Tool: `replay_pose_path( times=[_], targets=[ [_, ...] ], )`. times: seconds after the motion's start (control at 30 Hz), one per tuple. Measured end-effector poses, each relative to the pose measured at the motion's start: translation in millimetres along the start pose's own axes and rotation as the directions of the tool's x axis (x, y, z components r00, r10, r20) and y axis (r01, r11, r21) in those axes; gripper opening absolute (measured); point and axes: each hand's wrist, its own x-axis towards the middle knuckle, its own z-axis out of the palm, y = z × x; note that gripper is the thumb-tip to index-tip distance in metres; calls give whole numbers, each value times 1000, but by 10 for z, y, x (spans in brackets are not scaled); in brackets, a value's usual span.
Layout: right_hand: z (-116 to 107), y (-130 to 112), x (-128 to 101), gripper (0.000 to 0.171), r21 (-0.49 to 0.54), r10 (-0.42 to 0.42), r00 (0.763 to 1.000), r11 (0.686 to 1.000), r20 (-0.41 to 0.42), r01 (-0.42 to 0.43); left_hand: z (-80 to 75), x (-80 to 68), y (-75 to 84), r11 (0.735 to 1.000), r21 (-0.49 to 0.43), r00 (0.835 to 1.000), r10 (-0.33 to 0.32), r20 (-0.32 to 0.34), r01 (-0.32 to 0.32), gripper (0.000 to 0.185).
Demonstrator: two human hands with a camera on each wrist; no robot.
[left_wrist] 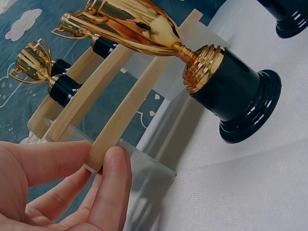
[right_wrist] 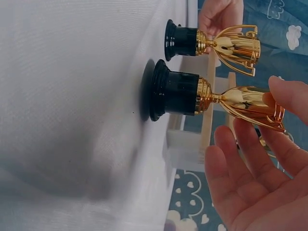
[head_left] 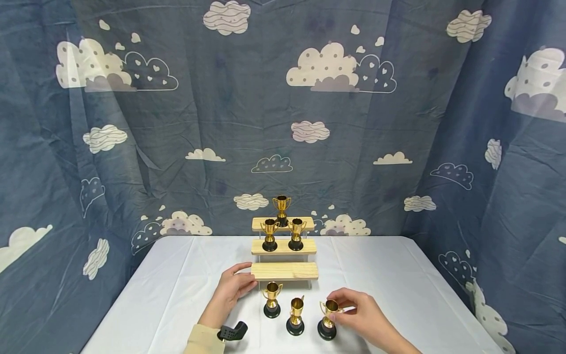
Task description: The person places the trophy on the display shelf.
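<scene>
My left hand [head_left: 233, 287] pinches the left end of the lowest wooden step [head_left: 285, 271] of a three-step stand, thumb on one face and fingers on the other in the left wrist view. With thumb and fingers, my right hand [head_left: 357, 310] holds a small gold trophy cup [right_wrist: 240, 102] by its bowl and handle. This cup is upright, its black base [head_left: 327, 330] close over the white cloth. Left of it stand a middle trophy [head_left: 296, 314] and a left trophy [head_left: 271, 299], the latter just in front of the lowest step.
One trophy [head_left: 281, 210] stands on the top step [head_left: 261, 224]. Two more, a left one [head_left: 269, 234] and a right one [head_left: 297, 234], are on the middle step [head_left: 283, 250]. Clear supports hold the steps. A blue cloud-print curtain [head_left: 247, 108] hangs behind the white-covered table [head_left: 376, 265].
</scene>
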Motion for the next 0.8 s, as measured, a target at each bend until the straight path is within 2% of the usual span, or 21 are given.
replay_pose_path(
  times=[0.27, 0.63, 0.8],
  targets=[
    [-47, -22, 18, 38, 5, -44, 999, 999, -14, 44, 0, 0, 0, 1000, 5, 1000, -7, -9, 7, 54],
    [-84, -113, 102, 34, -2, -31, 999, 1000, -40, 31, -11, 2, -1, 1000, -6, 1000, 4, -5, -4, 53],
    [-87, -139, 144, 34, 5, -50, 997, 999, -60, 50, -18, 6, -1, 1000, -8, 1000, 6, 4, -6, 54]
  ],
)
